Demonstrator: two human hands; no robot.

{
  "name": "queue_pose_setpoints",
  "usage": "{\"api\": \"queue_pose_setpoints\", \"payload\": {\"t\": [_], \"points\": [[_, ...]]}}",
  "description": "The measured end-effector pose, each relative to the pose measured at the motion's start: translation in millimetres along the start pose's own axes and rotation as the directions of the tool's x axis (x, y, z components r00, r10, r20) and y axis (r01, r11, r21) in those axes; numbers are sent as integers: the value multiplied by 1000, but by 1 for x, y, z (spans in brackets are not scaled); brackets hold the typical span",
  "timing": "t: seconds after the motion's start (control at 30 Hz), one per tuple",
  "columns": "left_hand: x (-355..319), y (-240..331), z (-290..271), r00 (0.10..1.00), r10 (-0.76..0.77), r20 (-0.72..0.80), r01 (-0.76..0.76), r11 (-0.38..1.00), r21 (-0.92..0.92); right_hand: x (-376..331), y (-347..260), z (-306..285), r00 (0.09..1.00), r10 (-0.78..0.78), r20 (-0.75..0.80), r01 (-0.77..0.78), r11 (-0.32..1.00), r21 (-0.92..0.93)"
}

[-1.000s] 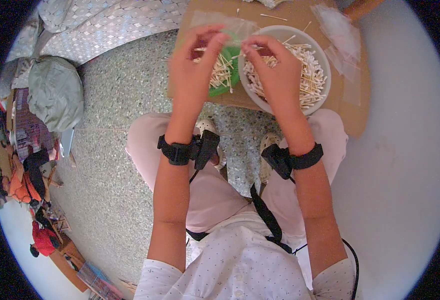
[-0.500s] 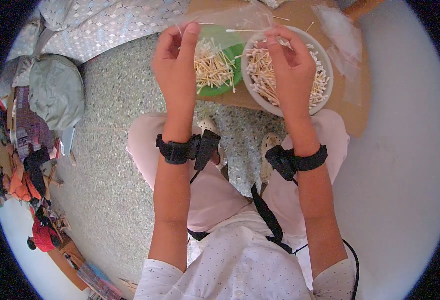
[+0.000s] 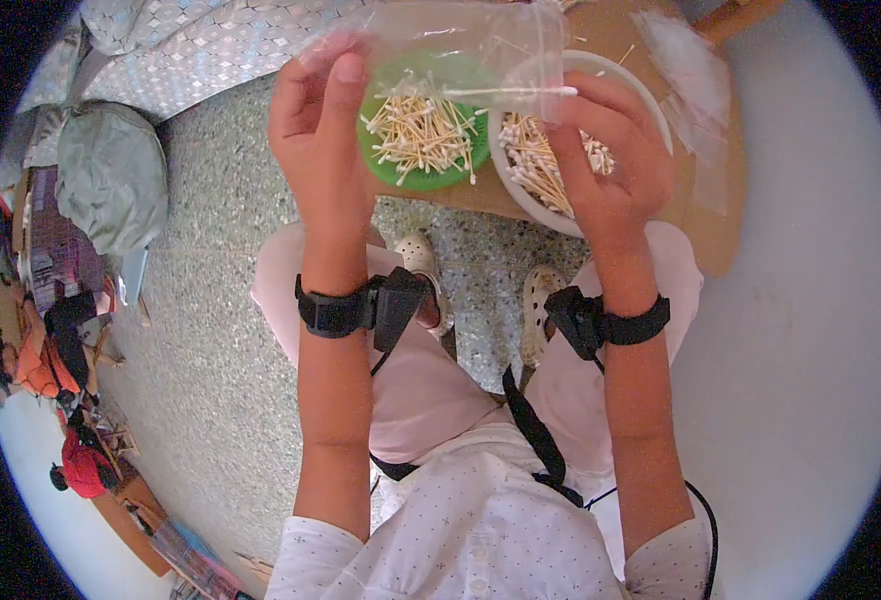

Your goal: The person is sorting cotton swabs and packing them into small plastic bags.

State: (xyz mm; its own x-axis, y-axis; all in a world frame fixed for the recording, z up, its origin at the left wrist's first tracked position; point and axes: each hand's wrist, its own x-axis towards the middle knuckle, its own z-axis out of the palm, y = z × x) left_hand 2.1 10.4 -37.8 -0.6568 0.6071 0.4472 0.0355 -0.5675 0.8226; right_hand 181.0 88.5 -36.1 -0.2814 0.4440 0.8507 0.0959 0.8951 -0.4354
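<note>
A clear plastic bag [image 3: 440, 35] is stretched sideways over two bowls, its left end pinched by my left hand [image 3: 322, 130]. Across the bag lies a cotton swab [image 3: 500, 92], its white tip sticking out past the bag's right edge. At that tip are the curled fingers of my right hand [image 3: 615, 150]; thumb and forefinger sit close around the swab's end. Below the bag, a green bowl [image 3: 430, 183] holds a heap of cotton swabs [image 3: 422, 135]. Under my right hand stands a white bowl [image 3: 545, 215] full of more swabs, partly hidden by the hand.
Both bowls stand on a brown board [image 3: 710, 235]. More clear plastic bags [image 3: 685, 70] lie at its far right. A patterned cloth [image 3: 230, 45] and a grey-green bag [image 3: 110, 180] are at the left. Other people [image 3: 40, 365] sit farther left.
My hands have moved apart, the left one to the left and the right one to the right and down. The plastic bag is now spread flatter, and the swab lies across it.
</note>
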Motion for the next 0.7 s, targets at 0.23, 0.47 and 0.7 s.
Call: {"api": "queue_pose_setpoints", "payload": {"t": [0.23,0.47,0.7], "points": [[2,1,-5,992,-128,-1,127,988,82,-5,-7,6,952,302,56,-307,929,207],[2,1,-5,989,-150,1,149,985,88,0,-7,8,861,509,1,-481,812,331],[6,-2,-8,983,-184,2,182,973,143,-1,-6,11,868,497,3,-464,808,364]]}}
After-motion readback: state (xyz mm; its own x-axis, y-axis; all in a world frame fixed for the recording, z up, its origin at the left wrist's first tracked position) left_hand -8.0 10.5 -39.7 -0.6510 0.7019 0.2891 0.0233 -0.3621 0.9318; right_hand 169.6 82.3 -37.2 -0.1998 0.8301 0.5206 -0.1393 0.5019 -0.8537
